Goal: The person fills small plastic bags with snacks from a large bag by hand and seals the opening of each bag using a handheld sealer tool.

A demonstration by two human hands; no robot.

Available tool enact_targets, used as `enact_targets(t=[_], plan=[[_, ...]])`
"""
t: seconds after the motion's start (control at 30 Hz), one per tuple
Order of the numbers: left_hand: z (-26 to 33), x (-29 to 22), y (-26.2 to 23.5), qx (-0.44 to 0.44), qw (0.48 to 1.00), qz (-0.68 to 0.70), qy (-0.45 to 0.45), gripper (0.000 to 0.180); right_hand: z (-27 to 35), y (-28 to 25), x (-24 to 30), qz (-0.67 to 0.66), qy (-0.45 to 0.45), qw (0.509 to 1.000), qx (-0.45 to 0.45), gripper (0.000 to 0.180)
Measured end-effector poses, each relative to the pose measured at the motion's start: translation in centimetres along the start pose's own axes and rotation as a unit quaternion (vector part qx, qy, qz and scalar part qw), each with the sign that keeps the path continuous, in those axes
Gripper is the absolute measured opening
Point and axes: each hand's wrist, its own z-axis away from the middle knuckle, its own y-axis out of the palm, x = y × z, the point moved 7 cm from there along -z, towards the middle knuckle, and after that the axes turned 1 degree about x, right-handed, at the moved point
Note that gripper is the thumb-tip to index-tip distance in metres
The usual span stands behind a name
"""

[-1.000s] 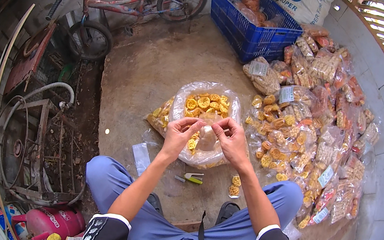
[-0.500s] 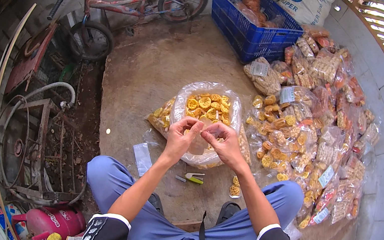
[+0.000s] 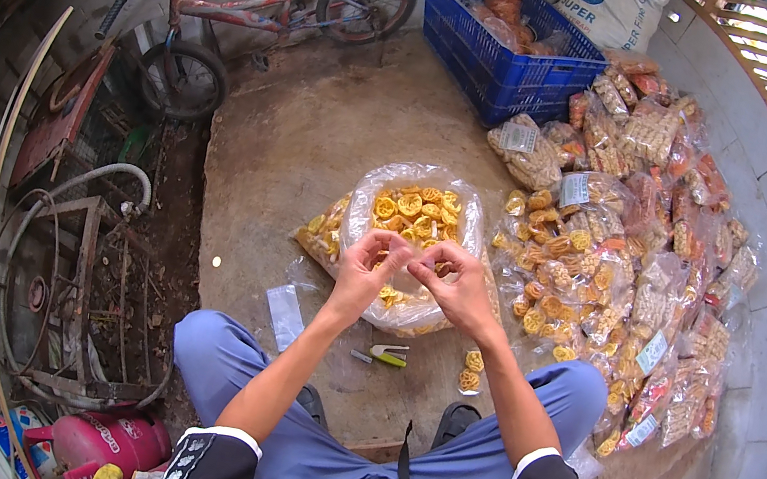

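With the left hand (image 3: 366, 265), gripping the left side of a clear film (image 3: 413, 285) between thumb and curled forefinger, seemingly just by the tips. With the right hand (image 3: 458, 286), pinching the other side in much the same way, close to the left fingertips; cannot tell how firmly. Holds the clear film over the near half of the mouth of the big open bag (image 3: 474, 224), around mid-floor, well in from the left edge of the concrete floor (image 3: 273, 170).

To judge the risks from left to right: on the left, could catch the big open bag with the forearm by reaching too low, and tip yellow snacks (image 3: 408, 205) out toward the flat pouch (image 3: 283, 316). In the middle, could drop the clear film among the yellow snacks because of so slight a hold on slippery plastic, or split it by tugging too hard. On the right, could jostle the filled packets (image 3: 552, 293) by swinging the forearm wide.

Seems to point, free end first, down into the big open bag and toward the floor's near edge, with the long axis running roughly far to near between both hands. Too transparent to tell for certain.
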Motion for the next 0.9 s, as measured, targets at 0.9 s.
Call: enact_targets(t=[0.9], plan=[[0.4, -0.9, 0.0, -0.014, 0.985, -0.141, 0.097, 0.011, 0.5, -0.8, 2.6, 0.059, -0.022, 0.997, -0.042, 0.009]])
